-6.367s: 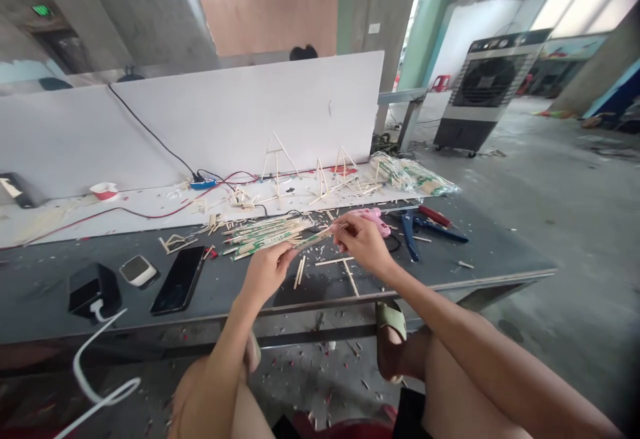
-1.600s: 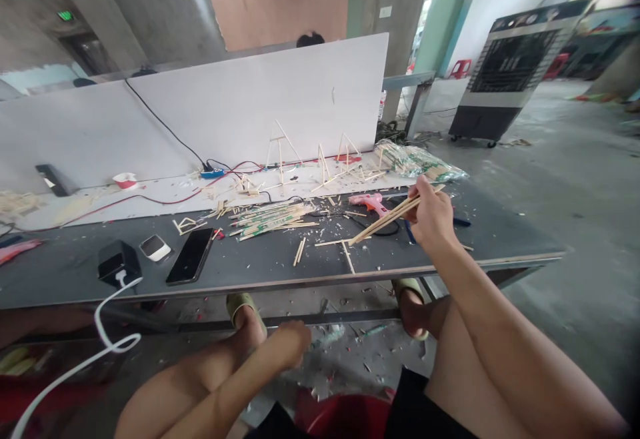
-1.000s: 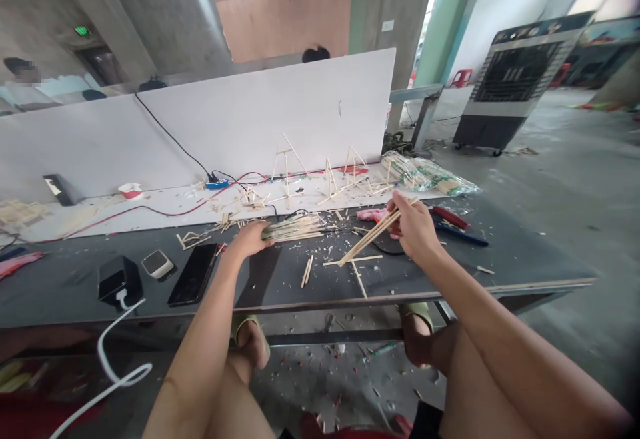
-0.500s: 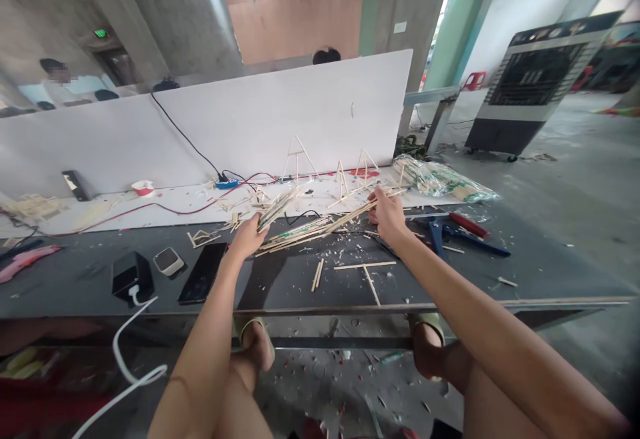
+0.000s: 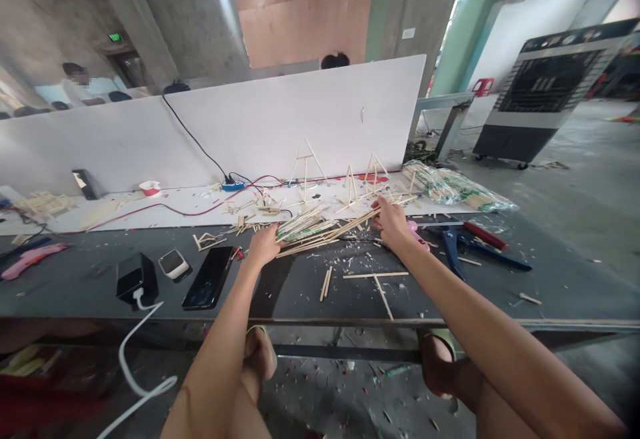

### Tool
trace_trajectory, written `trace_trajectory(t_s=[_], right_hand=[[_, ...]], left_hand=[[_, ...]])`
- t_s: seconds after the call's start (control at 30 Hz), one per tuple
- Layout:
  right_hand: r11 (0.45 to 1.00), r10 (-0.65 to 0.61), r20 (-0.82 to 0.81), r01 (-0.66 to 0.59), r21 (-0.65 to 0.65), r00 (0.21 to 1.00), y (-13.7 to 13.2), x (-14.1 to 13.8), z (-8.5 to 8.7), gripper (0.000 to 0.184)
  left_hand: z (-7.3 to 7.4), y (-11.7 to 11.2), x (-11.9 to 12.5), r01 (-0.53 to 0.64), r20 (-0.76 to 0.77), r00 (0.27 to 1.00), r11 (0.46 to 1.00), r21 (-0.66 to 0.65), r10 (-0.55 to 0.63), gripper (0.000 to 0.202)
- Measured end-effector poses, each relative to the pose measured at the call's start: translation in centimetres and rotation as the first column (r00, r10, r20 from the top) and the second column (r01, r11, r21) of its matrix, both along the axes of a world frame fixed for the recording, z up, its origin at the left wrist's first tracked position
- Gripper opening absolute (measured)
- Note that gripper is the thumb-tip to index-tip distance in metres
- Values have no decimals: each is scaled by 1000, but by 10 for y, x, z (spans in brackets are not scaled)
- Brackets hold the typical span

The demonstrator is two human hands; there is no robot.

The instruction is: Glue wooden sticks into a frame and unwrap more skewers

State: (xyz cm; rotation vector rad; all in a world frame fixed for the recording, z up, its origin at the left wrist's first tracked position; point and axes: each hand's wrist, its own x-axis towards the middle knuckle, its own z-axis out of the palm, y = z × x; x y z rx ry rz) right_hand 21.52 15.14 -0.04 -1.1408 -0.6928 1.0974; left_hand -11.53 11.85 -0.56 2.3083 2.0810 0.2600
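My left hand (image 5: 264,245) is closed on the near end of a clear plastic packet of thin wooden sticks (image 5: 303,221), low over the dark table. Beside and partly under this packet lie loose long wooden sticks (image 5: 320,244), slanting up to the right. My right hand (image 5: 391,220) has its fingers closed on the far ends of those loose sticks; the exact grip is partly hidden. Nearer to me, a T-shaped piece made of sticks (image 5: 376,275) lies flat, with two short sticks (image 5: 326,283) to its left.
Stick frames (image 5: 306,159) stand along the white partition (image 5: 300,119). Right: blue cutter (image 5: 453,252), red-handled tool (image 5: 485,234), plastic bags of sticks (image 5: 455,185). Left: phone (image 5: 207,277), watch-like white device (image 5: 174,263), black charger (image 5: 135,277) with white cable, pink glue gun (image 5: 33,259).
My left hand has lowered the packet and brought it rightward beside the loose sticks. My right hand stays at the sticks' far ends. The view has shifted slightly.
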Motion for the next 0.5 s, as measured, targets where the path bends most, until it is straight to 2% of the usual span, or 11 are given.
trace_trajectory(t_s=[0.13, 0.27, 0.4, 0.5], right_hand=[[1000, -4, 5, 4, -31, 1000, 7, 0, 2, 30], [997, 22, -10, -22, -78, 1000, 15, -21, -3, 27], [990, 62, -23, -65, -124, 998, 20, -52, -13, 26], [974, 152, -32, -155, -168, 988, 21, -71, -22, 24]], left_hand=[[10, -1, -12, -41, 18, 999, 998, 42, 41, 33], [16, -5, -18, -40, 60, 998, 995, 94, 34, 35], [5, -5, -11, -1, 29, 1000, 998, 65, -1, 40], [-4, -1, -5, 38, 26, 999, 999, 38, -39, 46]])
